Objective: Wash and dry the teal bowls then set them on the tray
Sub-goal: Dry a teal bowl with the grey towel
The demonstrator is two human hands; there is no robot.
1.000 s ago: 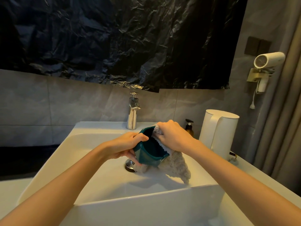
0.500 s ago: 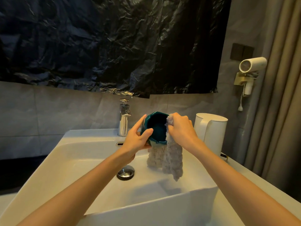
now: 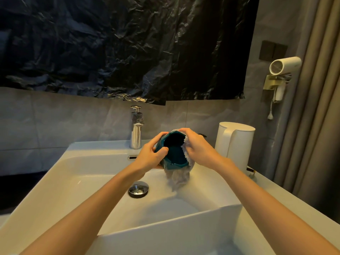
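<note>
The teal bowl (image 3: 173,153), tipped on its side above the sink (image 3: 88,173), is clasped by the left hand (image 3: 151,153) while the right hand (image 3: 197,146) pinches the cloth (image 3: 179,176) over its rim; best rotate the bowl steadily so the cloth covers every facet.

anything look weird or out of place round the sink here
Two oddities. Crinkled black plastic sheeting covers the wall above the sink. The faucet has foil-like wrap round its upper part. Otherwise, the left hand and right hand hold the teal bowl and cloth normally.
</note>
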